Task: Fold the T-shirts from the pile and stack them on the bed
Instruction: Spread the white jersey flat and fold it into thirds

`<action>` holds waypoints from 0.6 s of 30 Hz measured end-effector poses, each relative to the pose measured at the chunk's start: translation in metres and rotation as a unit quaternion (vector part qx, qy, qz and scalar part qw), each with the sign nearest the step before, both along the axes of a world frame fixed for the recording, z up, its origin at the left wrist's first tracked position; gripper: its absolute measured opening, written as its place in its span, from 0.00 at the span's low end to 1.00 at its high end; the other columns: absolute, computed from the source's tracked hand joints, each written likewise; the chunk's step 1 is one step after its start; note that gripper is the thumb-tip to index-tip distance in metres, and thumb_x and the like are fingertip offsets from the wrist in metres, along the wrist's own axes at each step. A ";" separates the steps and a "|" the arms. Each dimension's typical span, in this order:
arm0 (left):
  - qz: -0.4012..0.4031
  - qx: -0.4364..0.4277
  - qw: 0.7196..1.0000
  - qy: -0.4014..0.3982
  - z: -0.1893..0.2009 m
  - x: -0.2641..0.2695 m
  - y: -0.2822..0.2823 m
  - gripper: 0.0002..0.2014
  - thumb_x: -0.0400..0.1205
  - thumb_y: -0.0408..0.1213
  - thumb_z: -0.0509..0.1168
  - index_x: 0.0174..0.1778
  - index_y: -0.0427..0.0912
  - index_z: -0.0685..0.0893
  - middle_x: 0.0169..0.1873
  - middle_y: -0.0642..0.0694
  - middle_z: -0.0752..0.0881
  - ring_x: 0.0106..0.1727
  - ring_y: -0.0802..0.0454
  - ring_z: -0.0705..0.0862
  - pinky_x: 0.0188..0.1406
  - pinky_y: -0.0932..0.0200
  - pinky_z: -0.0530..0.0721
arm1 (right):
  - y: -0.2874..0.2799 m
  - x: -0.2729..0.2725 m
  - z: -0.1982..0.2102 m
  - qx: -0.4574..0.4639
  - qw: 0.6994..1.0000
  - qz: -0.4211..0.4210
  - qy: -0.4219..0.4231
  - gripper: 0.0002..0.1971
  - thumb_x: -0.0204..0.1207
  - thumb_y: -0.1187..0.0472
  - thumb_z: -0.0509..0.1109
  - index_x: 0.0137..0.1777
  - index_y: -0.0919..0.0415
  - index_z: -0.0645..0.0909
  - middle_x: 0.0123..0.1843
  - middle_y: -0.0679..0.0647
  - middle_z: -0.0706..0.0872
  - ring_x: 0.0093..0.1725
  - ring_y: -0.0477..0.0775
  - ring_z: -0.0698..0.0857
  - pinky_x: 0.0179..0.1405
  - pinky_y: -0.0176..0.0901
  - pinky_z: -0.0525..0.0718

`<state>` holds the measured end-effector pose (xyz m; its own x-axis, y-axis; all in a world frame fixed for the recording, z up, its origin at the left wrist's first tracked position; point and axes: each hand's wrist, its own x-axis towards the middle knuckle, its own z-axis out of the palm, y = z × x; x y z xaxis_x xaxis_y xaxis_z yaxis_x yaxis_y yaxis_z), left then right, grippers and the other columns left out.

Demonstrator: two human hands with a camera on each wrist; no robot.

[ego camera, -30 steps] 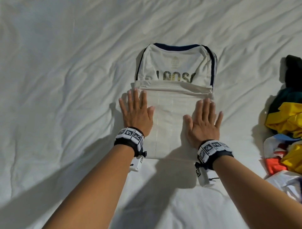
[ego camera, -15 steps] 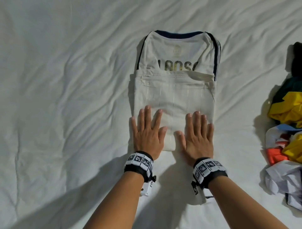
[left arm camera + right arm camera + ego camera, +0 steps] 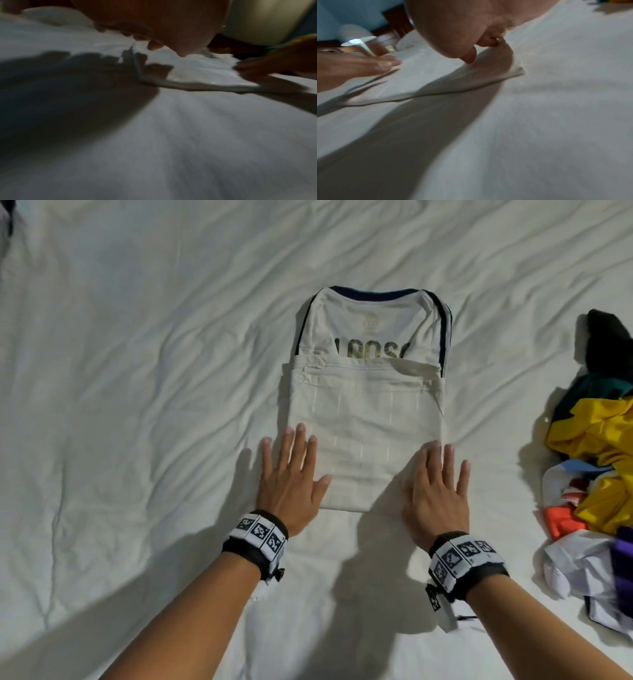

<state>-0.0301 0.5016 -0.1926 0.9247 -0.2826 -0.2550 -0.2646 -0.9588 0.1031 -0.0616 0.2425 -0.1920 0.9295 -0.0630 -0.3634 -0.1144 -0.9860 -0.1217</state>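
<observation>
A cream T-shirt with a navy collar and gold lettering lies folded on the white bed sheet, its lower half turned up over the back. My left hand lies flat with straight fingers on the shirt's near left corner. At the near right corner my right hand lies flat the same way. The left wrist view shows the folded shirt edge under the left hand. The right wrist view shows the shirt and the right hand on it.
A pile of unfolded T-shirts in yellow, black, green, orange, white and purple lies at the right edge of the bed. The sheet is wrinkled all round. A dark object shows at the top left corner.
Both hands have slid from the middle of the folded shirt down toward me, then apart to its near left and right corners, staying flat on it.
</observation>
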 end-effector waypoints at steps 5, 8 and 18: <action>-0.076 0.051 0.994 0.062 0.012 -0.029 -0.001 0.42 0.78 0.55 0.63 0.86 0.39 0.62 0.87 0.36 0.61 0.88 0.33 0.57 0.82 0.23 0.56 | -0.002 -0.025 0.014 -0.025 0.990 0.136 0.031 0.43 0.75 0.45 0.64 0.86 0.68 0.59 0.88 0.65 0.59 0.89 0.66 0.55 0.88 0.65 0.50; -0.038 0.066 0.994 0.083 0.008 -0.027 -0.009 0.42 0.80 0.53 0.63 0.88 0.39 0.57 0.89 0.38 0.55 0.89 0.36 0.54 0.83 0.25 0.55 | -0.006 -0.031 0.008 -0.043 0.988 0.143 0.030 0.45 0.72 0.44 0.69 0.84 0.70 0.64 0.86 0.69 0.63 0.87 0.69 0.61 0.87 0.65 0.56; -0.055 0.141 0.987 0.058 0.023 -0.011 -0.027 0.25 0.83 0.29 0.61 0.79 0.39 0.71 0.82 0.37 0.69 0.80 0.35 0.68 0.80 0.26 0.58 | 0.008 -0.013 0.009 -0.100 0.981 0.163 0.038 0.29 0.67 0.75 0.66 0.71 0.80 0.77 0.70 0.78 0.80 0.72 0.78 0.79 0.75 0.70 0.76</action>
